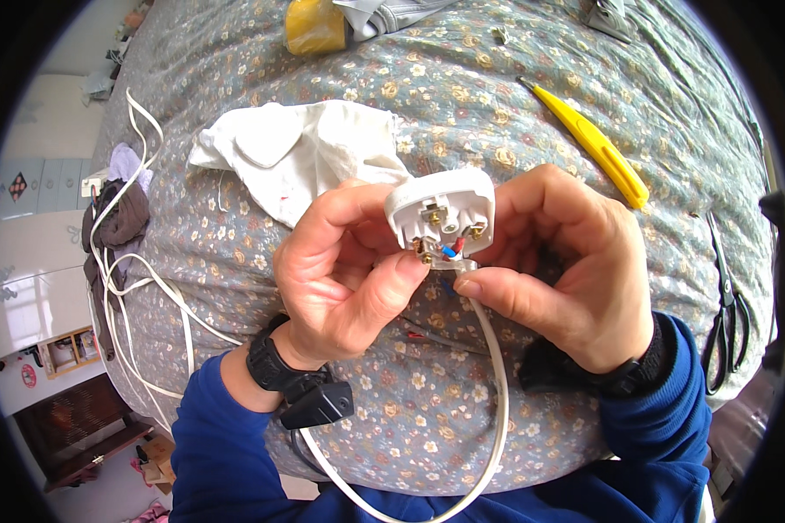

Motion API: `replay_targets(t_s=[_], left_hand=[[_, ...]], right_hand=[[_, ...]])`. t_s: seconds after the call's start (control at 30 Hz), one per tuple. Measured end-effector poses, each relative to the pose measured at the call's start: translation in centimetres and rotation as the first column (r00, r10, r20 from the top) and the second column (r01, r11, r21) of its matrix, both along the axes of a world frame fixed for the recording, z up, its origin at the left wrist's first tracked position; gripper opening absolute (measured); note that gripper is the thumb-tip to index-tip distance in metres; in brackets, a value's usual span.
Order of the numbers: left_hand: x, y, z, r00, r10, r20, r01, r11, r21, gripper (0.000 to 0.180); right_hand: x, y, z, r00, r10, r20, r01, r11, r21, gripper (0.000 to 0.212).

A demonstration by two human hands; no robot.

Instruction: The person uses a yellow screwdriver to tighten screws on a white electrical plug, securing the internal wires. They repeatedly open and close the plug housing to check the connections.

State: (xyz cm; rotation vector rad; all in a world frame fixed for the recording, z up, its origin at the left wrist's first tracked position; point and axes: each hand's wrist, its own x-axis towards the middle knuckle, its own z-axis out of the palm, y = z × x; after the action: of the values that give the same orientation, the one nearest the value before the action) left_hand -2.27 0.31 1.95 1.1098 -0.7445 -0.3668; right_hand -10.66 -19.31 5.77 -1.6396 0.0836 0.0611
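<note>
Step in hand: an opened white plug (440, 218) is held up between both hands, its inner side turned to the camera; brass terminals and short red and blue wire ends are seen inside. It is judged that the wires are being seated at the terminals.
Left hand (340, 270): fingers curled round the plug's left side, the thumb pressed flat against its lower edge where the wires enter. A black wrist strap is worn, with a small black device clipped below it.
Right hand (567, 270): fingers wrapped behind the plug's right side, thumb and forefinger closed together on the white cable (497, 375) just below the plug.
Cable: it is led down from the plug, looped low across the lap and out past the left forearm.
Next move, as judged: a fine, steady grip would be needed, and a tool to tighten the terminals; the yellow-handled tool (595, 144) lies well apart, up to the right.
Surface: a rounded cushion or quilt in grey-green floral cloth (410, 418), over which the hands are held.
On the surface: a crumpled white cloth (296, 152) behind the left hand; black scissors (726, 314) at the right edge; a yellow roll (314, 26) at the top.
Room: more white flat cable (122, 261) trails at the left, past dark clothing, over a pale floor; a dark wooden piece is seen at lower left.
</note>
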Motion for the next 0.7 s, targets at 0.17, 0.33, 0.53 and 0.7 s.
replay_targets(t_s=[0.17,0.33,0.53,0.7], left_hand=[[-0.34,-0.05,0.17,0.991,-0.024,-0.128,0.02,0.999,-0.036,0.049],[0.03,0.18,-0.14,0.999,0.038,0.03,-0.041,0.996,0.076,0.05],[0.13,0.23,-0.02,0.992,0.065,0.105,-0.077,0.989,0.122,0.04],[-0.37,-0.18,0.15,0.987,0.137,0.081,-0.147,0.979,0.142,0.038]], right_hand=[[0.05,0.22,-0.3,0.996,-0.04,0.075,0.046,0.996,-0.077,0.031],[-0.06,0.43,-0.4,0.994,-0.047,0.096,0.057,0.993,-0.101,0.03],[0.07,0.53,-0.22,0.997,-0.045,0.061,0.05,0.995,-0.086,0.029],[0.03,0.38,-0.03,0.997,-0.014,0.074,0.022,0.994,-0.108,0.027]])
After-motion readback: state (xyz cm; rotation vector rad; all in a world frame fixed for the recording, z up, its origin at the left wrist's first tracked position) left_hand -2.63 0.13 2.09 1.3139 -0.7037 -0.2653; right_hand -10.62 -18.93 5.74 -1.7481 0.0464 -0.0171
